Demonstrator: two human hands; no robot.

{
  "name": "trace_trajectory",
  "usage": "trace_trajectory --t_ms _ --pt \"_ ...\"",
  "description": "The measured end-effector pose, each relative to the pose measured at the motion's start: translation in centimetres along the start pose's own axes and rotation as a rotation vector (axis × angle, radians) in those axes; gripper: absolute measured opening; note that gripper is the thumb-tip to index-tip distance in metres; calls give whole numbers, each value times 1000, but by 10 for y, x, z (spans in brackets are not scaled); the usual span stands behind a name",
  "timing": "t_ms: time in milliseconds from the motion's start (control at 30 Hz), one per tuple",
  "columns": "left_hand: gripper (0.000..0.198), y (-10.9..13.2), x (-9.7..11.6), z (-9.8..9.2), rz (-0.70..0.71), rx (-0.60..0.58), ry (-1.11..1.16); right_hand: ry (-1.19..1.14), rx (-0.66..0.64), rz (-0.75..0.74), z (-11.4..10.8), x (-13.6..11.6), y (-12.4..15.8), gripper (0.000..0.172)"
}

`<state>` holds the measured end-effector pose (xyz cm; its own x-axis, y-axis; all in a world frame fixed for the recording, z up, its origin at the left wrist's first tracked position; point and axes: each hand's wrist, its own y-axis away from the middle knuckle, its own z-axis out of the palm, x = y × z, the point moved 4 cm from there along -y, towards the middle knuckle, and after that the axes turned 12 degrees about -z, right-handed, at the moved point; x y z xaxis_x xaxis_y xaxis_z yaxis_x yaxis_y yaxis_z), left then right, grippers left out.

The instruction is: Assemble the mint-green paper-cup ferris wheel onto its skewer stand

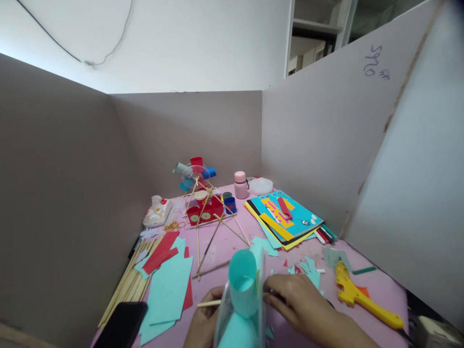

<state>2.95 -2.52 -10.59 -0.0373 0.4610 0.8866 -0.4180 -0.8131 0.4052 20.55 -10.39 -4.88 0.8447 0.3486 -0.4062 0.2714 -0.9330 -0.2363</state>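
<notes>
At the front of the table stands a clear plastic container (262, 299) with a teal paper cup shape (242, 282) in it and more teal paper below. My left hand (206, 321) is closed against the container's left side. A thin wooden stick (209, 303) juts out to the left there, above the fingers. On the right, my right hand (299, 299) has its fingers pinched at the container's wall. What lies between those fingertips is hidden.
Behind stands a frame of wooden sticks (210, 237) with coloured cups. Teal paper sheets (170, 290), a stick bundle (126, 278) and a phone (121, 324) lie left. At right are a yellow glue gun (366, 302) and books (290, 215). A pink bottle (240, 186) stands farther back.
</notes>
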Motion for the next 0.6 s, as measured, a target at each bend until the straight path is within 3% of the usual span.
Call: trace_trajectory --t_ms 433,600 --pt "35 3 -7 -3 -38 -26 181 -64 6 9 3 5 2 27" --pt "36 6 -7 -2 -64 25 198 -80 9 13 6 6 1 25"
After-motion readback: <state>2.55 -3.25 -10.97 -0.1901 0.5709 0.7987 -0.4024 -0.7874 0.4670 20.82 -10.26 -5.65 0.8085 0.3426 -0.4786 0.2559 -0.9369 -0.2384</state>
